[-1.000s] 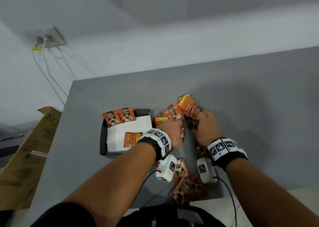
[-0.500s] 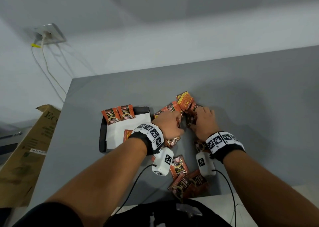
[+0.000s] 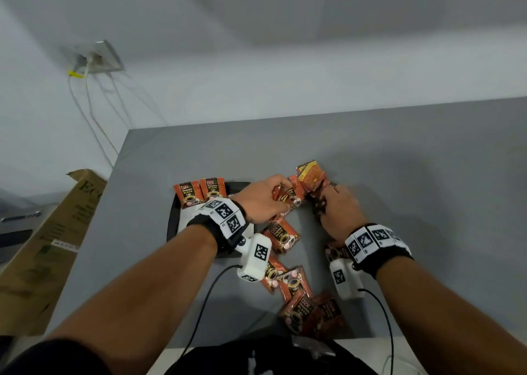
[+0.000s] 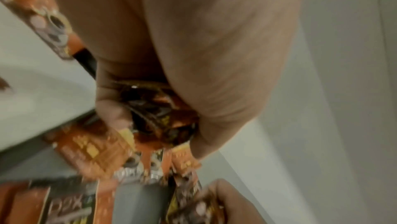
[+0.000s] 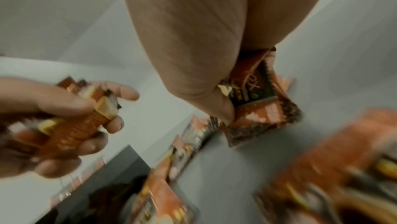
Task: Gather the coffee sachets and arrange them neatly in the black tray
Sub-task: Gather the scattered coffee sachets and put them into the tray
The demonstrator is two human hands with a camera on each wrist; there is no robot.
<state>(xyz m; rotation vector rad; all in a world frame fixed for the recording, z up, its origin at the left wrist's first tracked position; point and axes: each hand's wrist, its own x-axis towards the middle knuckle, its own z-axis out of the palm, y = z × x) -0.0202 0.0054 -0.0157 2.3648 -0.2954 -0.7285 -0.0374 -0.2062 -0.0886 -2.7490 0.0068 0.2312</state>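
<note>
Orange-and-black coffee sachets lie scattered on the grey table. My left hand [image 3: 266,200] grips a small bunch of sachets [image 5: 71,125] just right of the black tray [image 3: 172,217]; its fingers curl round them. My right hand [image 3: 335,203] pinches another sachet [image 5: 255,91] at the far cluster [image 3: 309,175]. Two sachets [image 3: 201,192] stand side by side at the tray's far edge on its white liner. A loose sachet [image 3: 281,236] lies between my wrists, and several more [image 3: 302,297] lie near the front edge.
A cardboard box [image 3: 48,249] stands off the table's left side. A wall socket [image 3: 97,59] with hanging cables is on the wall at the back left. The wrist cameras' black cables [image 3: 205,303] trail toward my body.
My left hand has risen from the table with sachets in its grip and moved further from me, uncovering a sachet beneath it. My right hand stays at the far cluster.
</note>
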